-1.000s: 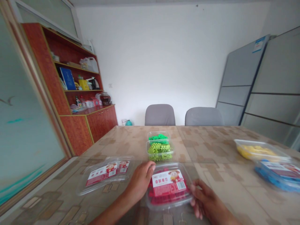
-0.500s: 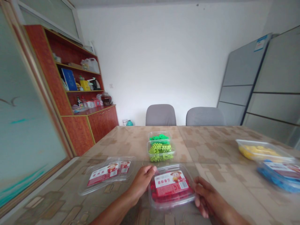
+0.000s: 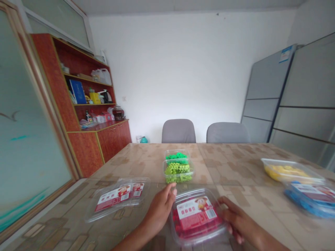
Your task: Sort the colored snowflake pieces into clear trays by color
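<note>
A clear plastic box of red pieces (image 3: 198, 217) with a red and white label on its lid lies on the table (image 3: 235, 164) in front of me. My left hand (image 3: 160, 207) presses against its left side, fingers curled around the edge. My right hand (image 3: 237, 220) holds its right side, fingers bent along the rim. Both hands grip the box between them.
Empty clear lids with red labels (image 3: 117, 197) lie to the left. Two boxes of green pieces (image 3: 178, 166) stand just beyond the red box. A yellow box (image 3: 288, 169) and a blue box (image 3: 311, 197) sit at right. Two grey chairs (image 3: 178, 131) stand at the far edge.
The red box has shifted slightly to the right and nearer to me, with both hands staying on its sides. The camera view has tilted a little.
</note>
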The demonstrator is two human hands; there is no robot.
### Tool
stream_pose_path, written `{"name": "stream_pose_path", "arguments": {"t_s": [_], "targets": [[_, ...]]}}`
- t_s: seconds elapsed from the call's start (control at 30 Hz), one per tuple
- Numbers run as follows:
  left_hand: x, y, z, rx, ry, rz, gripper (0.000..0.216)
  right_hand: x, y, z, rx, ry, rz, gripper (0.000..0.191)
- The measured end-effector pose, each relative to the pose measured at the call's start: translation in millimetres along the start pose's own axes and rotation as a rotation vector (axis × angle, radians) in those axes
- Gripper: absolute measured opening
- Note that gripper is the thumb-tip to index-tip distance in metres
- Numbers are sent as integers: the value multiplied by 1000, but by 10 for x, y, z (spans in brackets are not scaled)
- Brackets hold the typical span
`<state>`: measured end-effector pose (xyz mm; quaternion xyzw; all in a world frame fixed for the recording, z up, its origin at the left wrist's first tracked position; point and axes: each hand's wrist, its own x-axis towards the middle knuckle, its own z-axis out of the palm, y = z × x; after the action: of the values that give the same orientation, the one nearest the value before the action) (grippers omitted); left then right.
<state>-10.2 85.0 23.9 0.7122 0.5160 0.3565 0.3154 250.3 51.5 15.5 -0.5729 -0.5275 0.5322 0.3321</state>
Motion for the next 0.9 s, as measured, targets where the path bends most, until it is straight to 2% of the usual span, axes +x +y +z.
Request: {"name": "stream_pose_path", "arguments": {"t_s": [0.13, 0.27, 0.33, 0.43, 0.53, 0.63, 0.77, 0.9], "targets": [[-190, 162, -216, 310, -85, -14, 65, 1, -58, -23, -128, 89, -110, 56], [-449, 75, -326, 329, -98, -59, 77, 68, -74, 32, -188, 81, -298, 62], [-573, -27, -294, 180, -144, -128, 83, 91, -65, 75, -177, 81, -365, 58], [-699, -115, -160, -247, -259, -241, 97, 77, -37, 124, -179, 74, -356, 57], [-723, -77, -36, -651, -288, -348, 110, 35, -2, 140, -193, 91, -323, 62], [-695, -3, 8, -942, -294, -448, 114, -3, 12, 150, -195, 131, -321, 63], [-680, 17, 7, -1085, -289, -475, 115, -31, -4, 185, -195, 124, -357, 55], [-697, -14, 47, -986, -274, -443, 117, -12, -9, 161, -175, 100, -379, 47]]}}
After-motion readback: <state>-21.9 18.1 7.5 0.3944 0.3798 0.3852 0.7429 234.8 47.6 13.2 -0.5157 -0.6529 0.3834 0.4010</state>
